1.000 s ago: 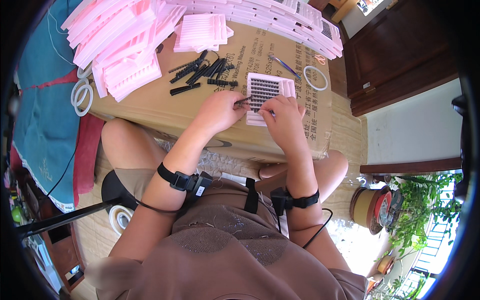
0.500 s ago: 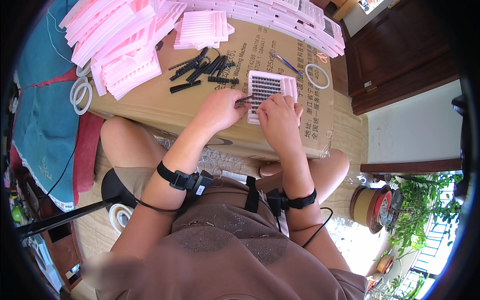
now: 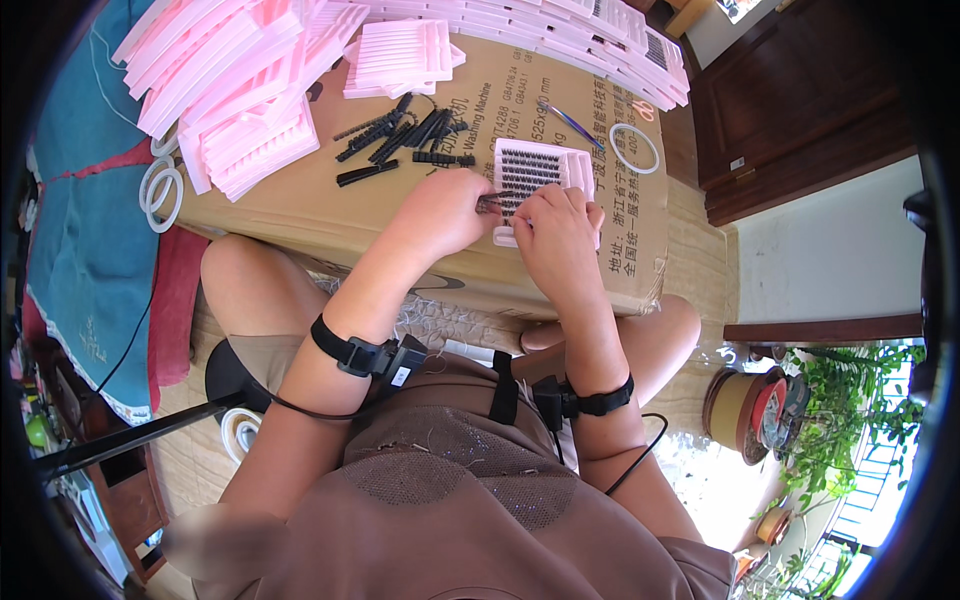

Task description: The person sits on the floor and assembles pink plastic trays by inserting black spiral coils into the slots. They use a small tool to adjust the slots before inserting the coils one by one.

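A pink tray point(image 3: 540, 165) with rows of small black pieces lies on a cardboard box point(image 3: 300, 205) across my lap. My left hand point(image 3: 445, 212) pinches a thin black strip point(image 3: 490, 203) at the tray's left edge. My right hand point(image 3: 556, 232) rests on the tray's near end, fingers curled against it and meeting the left fingertips. Whether the right fingers also pinch the strip is hidden. Both wrists carry black straps with cables.
Several loose black strips point(image 3: 400, 135) lie left of the tray. Stacks of pink trays point(image 3: 230, 90) fill the box's far left and far edge point(image 3: 560, 30). Blue tweezers point(image 3: 568, 122) and a tape ring point(image 3: 634, 148) sit at the right. A potted plant point(image 3: 850, 390) stands on the floor.
My right hand has slid a little toward the tray's near end and closer to the left fingertips. The left hand keeps the strip at the tray's edge.
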`<action>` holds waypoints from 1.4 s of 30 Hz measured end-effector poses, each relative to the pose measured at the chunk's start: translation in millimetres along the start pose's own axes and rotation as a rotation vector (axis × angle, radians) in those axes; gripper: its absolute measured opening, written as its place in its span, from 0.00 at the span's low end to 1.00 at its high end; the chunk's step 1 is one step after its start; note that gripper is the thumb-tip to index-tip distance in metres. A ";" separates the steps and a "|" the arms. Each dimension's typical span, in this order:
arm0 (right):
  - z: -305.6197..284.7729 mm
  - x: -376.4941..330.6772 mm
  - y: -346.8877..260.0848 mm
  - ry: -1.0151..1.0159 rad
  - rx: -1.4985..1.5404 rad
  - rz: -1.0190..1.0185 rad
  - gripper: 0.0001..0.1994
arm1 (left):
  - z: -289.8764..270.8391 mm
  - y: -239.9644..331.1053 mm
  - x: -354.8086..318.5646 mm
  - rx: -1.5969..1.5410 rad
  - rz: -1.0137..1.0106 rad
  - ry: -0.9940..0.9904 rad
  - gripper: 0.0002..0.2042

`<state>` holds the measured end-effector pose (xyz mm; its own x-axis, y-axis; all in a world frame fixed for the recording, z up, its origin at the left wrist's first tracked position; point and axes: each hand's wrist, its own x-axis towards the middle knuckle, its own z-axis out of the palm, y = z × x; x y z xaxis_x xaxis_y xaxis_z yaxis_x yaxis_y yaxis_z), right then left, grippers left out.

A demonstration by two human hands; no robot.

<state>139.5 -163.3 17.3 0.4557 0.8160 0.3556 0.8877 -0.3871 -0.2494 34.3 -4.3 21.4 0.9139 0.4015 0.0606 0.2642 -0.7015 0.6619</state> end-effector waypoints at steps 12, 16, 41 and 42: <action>-15.4 -8.1 15.1 -0.045 0.197 0.097 0.08 | 1.0 11.0 9.4 0.125 0.018 0.005 0.12; -21.0 -7.4 25.3 -0.030 0.202 0.176 0.08 | 0.1 11.8 10.1 0.054 -0.008 -0.014 0.13; -32.5 -5.1 36.8 -0.108 0.089 0.255 0.09 | -1.0 11.8 8.9 0.040 -0.039 -0.010 0.11; -34.1 -5.8 38.3 -0.113 0.079 0.273 0.09 | -0.8 11.2 9.2 0.040 -0.034 -0.008 0.11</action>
<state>173.1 -197.5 36.5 0.6625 0.7308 0.1645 0.7236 -0.5675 -0.3929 45.5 -8.0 30.1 0.9067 0.4206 0.0329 0.3068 -0.7108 0.6330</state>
